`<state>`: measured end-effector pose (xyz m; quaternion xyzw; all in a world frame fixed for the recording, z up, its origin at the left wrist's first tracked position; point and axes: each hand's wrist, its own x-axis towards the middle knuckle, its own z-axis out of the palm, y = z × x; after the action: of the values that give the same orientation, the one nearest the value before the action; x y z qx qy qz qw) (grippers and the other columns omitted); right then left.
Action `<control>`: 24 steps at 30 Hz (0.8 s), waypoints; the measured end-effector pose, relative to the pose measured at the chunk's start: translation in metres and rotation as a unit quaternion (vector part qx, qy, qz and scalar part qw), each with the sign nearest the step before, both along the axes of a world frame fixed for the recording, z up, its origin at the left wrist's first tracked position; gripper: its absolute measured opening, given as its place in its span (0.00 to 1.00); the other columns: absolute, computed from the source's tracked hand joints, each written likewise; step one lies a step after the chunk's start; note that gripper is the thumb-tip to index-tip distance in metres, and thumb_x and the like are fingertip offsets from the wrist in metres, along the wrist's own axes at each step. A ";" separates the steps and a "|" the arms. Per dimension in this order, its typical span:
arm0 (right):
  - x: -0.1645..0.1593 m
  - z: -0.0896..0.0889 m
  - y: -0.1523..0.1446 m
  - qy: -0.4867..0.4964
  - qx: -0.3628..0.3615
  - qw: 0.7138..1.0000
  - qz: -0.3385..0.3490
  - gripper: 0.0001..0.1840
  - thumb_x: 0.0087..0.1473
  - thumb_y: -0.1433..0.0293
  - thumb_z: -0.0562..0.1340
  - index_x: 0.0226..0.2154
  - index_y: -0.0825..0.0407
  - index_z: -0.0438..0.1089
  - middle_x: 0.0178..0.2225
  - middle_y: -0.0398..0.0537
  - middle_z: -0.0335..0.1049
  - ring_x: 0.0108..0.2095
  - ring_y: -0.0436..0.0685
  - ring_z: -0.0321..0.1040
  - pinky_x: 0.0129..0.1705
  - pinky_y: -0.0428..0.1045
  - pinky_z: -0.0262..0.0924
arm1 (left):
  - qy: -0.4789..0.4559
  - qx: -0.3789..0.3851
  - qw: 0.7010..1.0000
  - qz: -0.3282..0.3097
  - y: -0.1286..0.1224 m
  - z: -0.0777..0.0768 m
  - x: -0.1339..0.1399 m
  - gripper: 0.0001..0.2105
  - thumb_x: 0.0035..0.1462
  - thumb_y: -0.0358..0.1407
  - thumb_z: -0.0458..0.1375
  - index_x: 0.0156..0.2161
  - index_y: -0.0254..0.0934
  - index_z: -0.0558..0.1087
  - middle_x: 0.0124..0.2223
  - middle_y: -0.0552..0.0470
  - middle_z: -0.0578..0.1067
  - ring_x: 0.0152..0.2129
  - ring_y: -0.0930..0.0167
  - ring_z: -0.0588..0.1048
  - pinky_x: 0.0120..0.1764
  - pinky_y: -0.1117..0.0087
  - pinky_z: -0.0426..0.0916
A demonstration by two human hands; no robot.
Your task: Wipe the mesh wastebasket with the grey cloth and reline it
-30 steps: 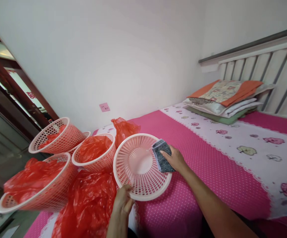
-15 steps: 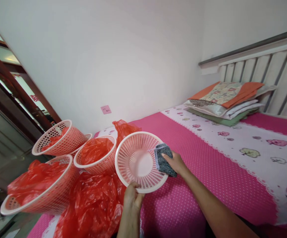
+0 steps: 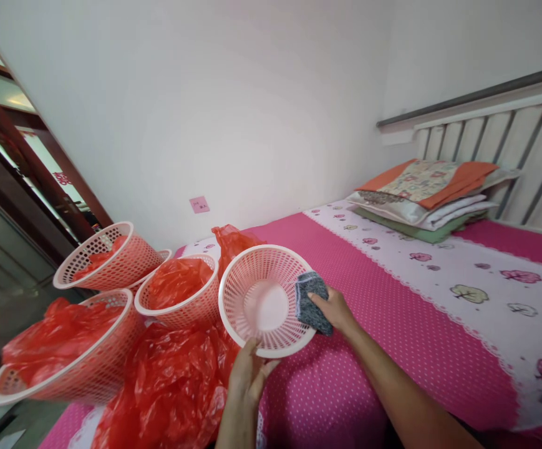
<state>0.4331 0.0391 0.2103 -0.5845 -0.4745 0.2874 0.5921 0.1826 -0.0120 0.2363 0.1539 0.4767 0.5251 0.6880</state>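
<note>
A pink plastic basket (image 3: 265, 304) with a slotted wall is tilted so that its inside faces me. At its near rim my left hand (image 3: 247, 373) grips the edge, with a thumb over the top and fingers stretched out below. My right hand (image 3: 336, 310) pinches a folded grey cloth (image 3: 312, 299) with white edging, draped over the basket's right rim. Part of that rim is hidden behind the cloth. Inside the basket I see only its pale round bottom.
To the left, several pink baskets (image 3: 95, 368) hold red plastic bags. More crumpled red bags (image 3: 172, 380) lie beside my left forearm. Folded bedding (image 3: 427, 187) is stacked at the back right of the pink dotted bed (image 3: 383, 293), near a white radiator (image 3: 486, 143).
My left hand has shifted slightly on the near rim, and its fingers are spread wider underneath. The cloth and right hand have moved a little to the right along the rim.
</note>
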 end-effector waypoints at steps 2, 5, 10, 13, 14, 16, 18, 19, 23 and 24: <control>0.005 0.006 -0.002 -0.006 0.012 1.000 -0.008 0.21 0.47 0.54 0.66 0.39 0.52 0.77 0.36 0.52 0.83 0.37 0.65 0.80 0.39 0.56 0.72 | 0.016 0.031 0.999 0.005 -0.001 -0.001 -0.012 0.10 0.62 0.26 0.61 0.48 0.33 0.75 0.37 0.45 0.84 0.29 0.66 0.83 0.33 0.66 0.81; 0.007 0.012 -0.005 -0.012 0.027 0.999 -0.019 0.23 0.46 0.53 0.67 0.40 0.52 0.76 0.36 0.51 0.82 0.37 0.65 0.78 0.39 0.55 0.71 | 0.030 0.053 0.998 0.006 -0.002 0.003 -0.021 0.13 0.62 0.24 0.59 0.51 0.36 0.74 0.37 0.47 0.84 0.29 0.69 0.83 0.35 0.68 0.81; -0.005 0.009 -0.004 -0.005 0.031 0.997 -0.067 0.23 0.47 0.47 0.67 0.33 0.49 0.71 0.31 0.49 0.79 0.35 0.64 0.76 0.37 0.55 0.68 | 0.043 0.004 0.999 0.020 -0.006 0.010 -0.013 0.10 0.64 0.23 0.53 0.47 0.31 0.74 0.35 0.45 0.84 0.28 0.69 0.83 0.33 0.69 0.81; -0.009 0.006 -0.003 0.004 0.025 0.996 -0.090 0.23 0.48 0.45 0.66 0.31 0.48 0.70 0.30 0.49 0.78 0.34 0.64 0.76 0.37 0.54 0.68 | 0.038 0.008 0.999 0.017 -0.008 0.007 -0.009 0.12 0.65 0.23 0.53 0.51 0.31 0.74 0.36 0.44 0.85 0.29 0.67 0.84 0.34 0.67 0.82; -0.009 0.005 -0.003 0.008 0.022 0.996 -0.091 0.24 0.49 0.45 0.66 0.31 0.48 0.70 0.30 0.50 0.79 0.34 0.65 0.76 0.37 0.54 0.68 | 0.037 0.011 0.999 0.018 -0.008 0.005 -0.009 0.13 0.65 0.23 0.54 0.52 0.32 0.73 0.36 0.44 0.85 0.29 0.67 0.84 0.34 0.67 0.82; -0.008 0.004 -0.003 0.015 0.015 0.996 -0.089 0.24 0.49 0.45 0.66 0.32 0.48 0.71 0.31 0.51 0.80 0.35 0.65 0.77 0.37 0.55 0.69 | 0.032 0.013 0.999 0.020 -0.007 0.001 -0.008 0.14 0.64 0.23 0.54 0.53 0.32 0.73 0.36 0.45 0.85 0.29 0.67 0.85 0.36 0.65 0.83; -0.008 0.003 -0.004 0.024 0.008 0.996 -0.086 0.24 0.48 0.45 0.66 0.33 0.49 0.73 0.33 0.53 0.81 0.36 0.67 0.78 0.38 0.56 0.70 | 0.017 0.016 0.999 0.024 -0.006 -0.002 -0.005 0.13 0.65 0.23 0.53 0.52 0.31 0.73 0.36 0.44 0.84 0.29 0.67 0.84 0.37 0.64 0.83; -0.008 0.002 -0.004 0.028 0.006 0.996 -0.082 0.25 0.48 0.45 0.66 0.34 0.50 0.74 0.34 0.55 0.81 0.37 0.68 0.79 0.38 0.57 0.71 | 0.008 0.016 0.999 0.029 -0.005 -0.002 -0.002 0.12 0.65 0.23 0.53 0.51 0.31 0.73 0.36 0.45 0.84 0.29 0.67 0.84 0.38 0.64 0.83; -0.012 -0.002 -0.008 0.045 0.004 0.997 -0.064 0.24 0.48 0.47 0.65 0.36 0.50 0.77 0.35 0.56 0.83 0.39 0.70 0.81 0.41 0.59 0.73 | -0.018 0.009 0.999 0.049 -0.003 0.007 0.014 0.13 0.65 0.21 0.52 0.51 0.33 0.73 0.34 0.47 0.84 0.29 0.68 0.83 0.41 0.61 0.83; -0.013 -0.003 -0.009 0.049 0.005 0.997 -0.059 0.24 0.49 0.47 0.65 0.36 0.50 0.77 0.35 0.56 0.83 0.38 0.70 0.81 0.41 0.59 0.74 | -0.021 0.006 0.999 0.047 -0.002 0.009 0.018 0.14 0.65 0.21 0.51 0.51 0.33 0.73 0.35 0.46 0.83 0.30 0.67 0.84 0.41 0.60 0.83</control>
<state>0.4199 0.0305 0.2069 -0.5940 -0.4110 0.2775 0.6334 0.2006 -0.0145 0.2453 0.1245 0.4656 0.5629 0.6714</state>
